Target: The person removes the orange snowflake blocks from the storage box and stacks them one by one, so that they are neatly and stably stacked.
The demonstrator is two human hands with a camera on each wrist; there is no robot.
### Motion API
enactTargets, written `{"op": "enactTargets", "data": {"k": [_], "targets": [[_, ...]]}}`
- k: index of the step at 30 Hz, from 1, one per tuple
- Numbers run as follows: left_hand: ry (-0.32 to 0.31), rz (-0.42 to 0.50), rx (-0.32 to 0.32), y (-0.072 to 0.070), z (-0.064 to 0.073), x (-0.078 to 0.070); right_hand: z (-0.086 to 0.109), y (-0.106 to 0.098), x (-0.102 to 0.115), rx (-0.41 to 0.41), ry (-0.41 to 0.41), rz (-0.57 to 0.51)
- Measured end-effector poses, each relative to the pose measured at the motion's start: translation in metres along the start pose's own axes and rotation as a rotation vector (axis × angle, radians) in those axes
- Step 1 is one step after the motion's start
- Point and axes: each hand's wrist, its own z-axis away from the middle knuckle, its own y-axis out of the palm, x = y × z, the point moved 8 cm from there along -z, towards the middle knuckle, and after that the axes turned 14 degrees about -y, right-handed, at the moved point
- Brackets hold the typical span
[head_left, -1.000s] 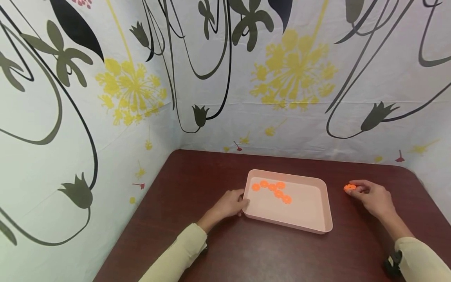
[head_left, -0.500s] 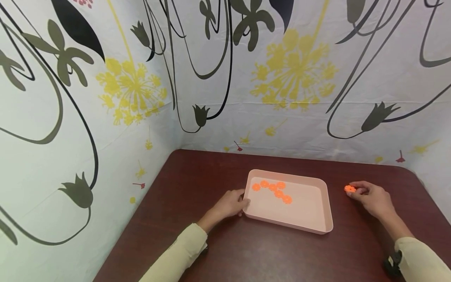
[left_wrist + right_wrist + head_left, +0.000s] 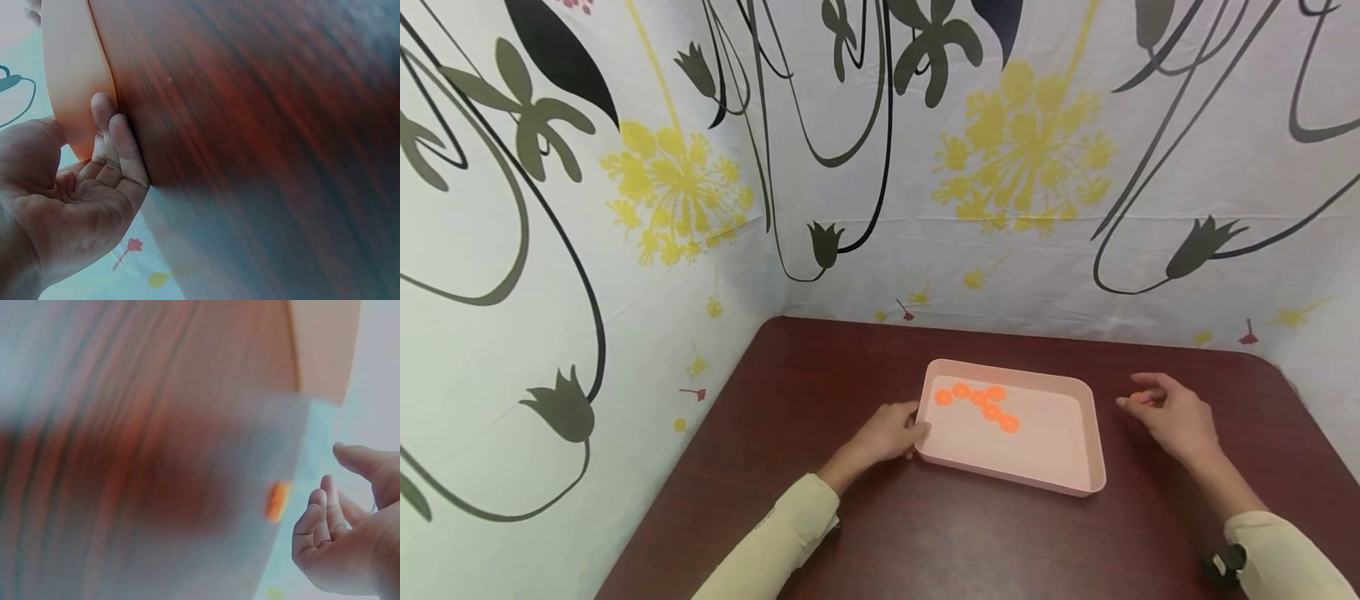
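A shallow pink tray [image 3: 1030,467] lies on the dark table, with several flower-shaped orange discs [image 3: 979,399] in its far left part. My left hand [image 3: 886,432] holds the tray's left end, thumb at the rim and fingers against the outer wall. To the right of the tray, my right hand [image 3: 1180,421] hovers with thumb and fingers spread apart. In the head view an orange disc [image 3: 1138,397] shows partly behind its thumb. The right wrist view has this orange piece [image 3: 278,501] by the table edge, apart from the fingertips [image 3: 328,481].
The reddish-brown wooden table [image 3: 1000,550] has rounded far corners. A white cloth with printed flowers [image 3: 865,167] hangs behind it and along its left side. Dark wrist gear [image 3: 1223,565] sits at the right sleeve.
My right hand has shifted left and slightly away, its thumb and fingers parting from the orange disc they pinched. The left hand and the tray stay in place.
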Motion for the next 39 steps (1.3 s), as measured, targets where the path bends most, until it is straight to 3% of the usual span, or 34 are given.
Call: {"op": "enactTargets", "data": {"k": [6, 12, 20, 27, 34, 39], "targets": [[0.004, 0.003, -0.002, 0.0, -0.001, 0.0, -0.004, 0.007, 0.045, -0.032, -0.078, -0.074], [-0.002, 0.009, 0.004, 0.001, -0.002, 0.0, -0.005, 0.02, 0.071, -0.078, -0.168, -0.107], [0.003, 0.007, 0.017, 0.001, -0.003, 0.0, -0.007, 0.054, 0.107, -0.004, -0.283, -0.12], [0.025, 0.012, 0.016, 0.001, -0.003, -0.001, -0.008, 0.079, 0.134, 0.007, -0.469, -0.275], [0.036, 0.005, 0.017, 0.002, -0.005, 0.001, -0.006, 0.102, 0.123, 0.174, -0.301, -0.231], [0.044, 0.004, 0.017, 0.002, -0.006, 0.001, -0.005, 0.107, 0.119, 0.21, -0.253, -0.193]]}}
